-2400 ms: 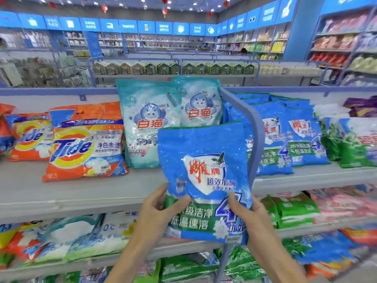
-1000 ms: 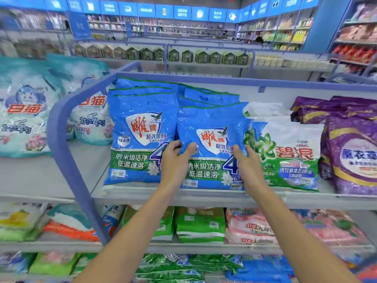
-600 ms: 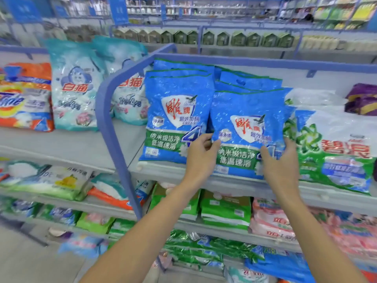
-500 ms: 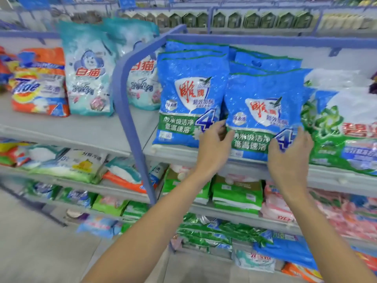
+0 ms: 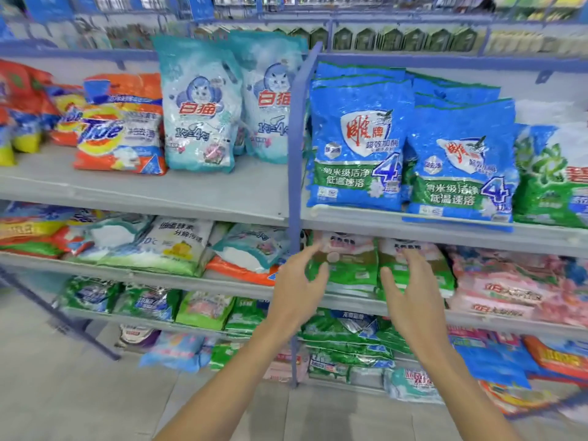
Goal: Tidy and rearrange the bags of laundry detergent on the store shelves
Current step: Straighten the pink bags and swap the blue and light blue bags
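Head view: rightmost blue detergent bag upright, long axis vertical, label outward

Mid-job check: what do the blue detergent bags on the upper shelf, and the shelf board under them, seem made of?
Blue detergent bags: probably thin glossy plastic film; speckled glare and soft wrinkles cross their fronts. Shelf board: looks like grey painted metal, matte and flat with a thin front lip; coated board cannot be ruled out.

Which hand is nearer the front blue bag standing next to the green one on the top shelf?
Right. The right hand hangs open below the blue bag, slightly to its left; the left hand is farther left, by the blue post.
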A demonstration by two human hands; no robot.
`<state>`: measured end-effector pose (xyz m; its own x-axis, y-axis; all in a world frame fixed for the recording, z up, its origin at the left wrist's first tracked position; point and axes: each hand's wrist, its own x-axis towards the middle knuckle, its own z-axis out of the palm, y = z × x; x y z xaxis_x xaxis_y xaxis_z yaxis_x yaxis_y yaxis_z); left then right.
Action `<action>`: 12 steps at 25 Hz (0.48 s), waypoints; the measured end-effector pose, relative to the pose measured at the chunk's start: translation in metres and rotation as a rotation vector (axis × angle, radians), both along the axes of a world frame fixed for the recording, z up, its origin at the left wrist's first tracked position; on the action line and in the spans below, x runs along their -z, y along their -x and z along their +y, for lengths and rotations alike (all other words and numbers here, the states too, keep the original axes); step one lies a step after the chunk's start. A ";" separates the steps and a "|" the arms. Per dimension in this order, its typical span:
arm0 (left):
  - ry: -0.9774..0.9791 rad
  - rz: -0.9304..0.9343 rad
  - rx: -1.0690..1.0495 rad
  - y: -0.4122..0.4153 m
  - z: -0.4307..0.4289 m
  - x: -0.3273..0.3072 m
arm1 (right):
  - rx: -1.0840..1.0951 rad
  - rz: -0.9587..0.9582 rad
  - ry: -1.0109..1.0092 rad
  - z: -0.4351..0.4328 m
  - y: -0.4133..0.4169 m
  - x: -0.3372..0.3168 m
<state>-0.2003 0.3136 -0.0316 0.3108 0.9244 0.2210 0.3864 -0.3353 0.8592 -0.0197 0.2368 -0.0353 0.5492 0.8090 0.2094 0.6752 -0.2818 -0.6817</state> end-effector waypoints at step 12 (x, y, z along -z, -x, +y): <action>0.195 0.179 -0.184 0.160 0.000 0.075 | -0.160 0.157 0.246 0.004 0.151 0.062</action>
<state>-0.3598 0.3138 -0.1067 0.1528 0.9882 -0.0088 0.5764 -0.0819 0.8130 -0.1702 0.2408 -0.0969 0.4212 0.9034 -0.0803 0.6162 -0.3500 -0.7056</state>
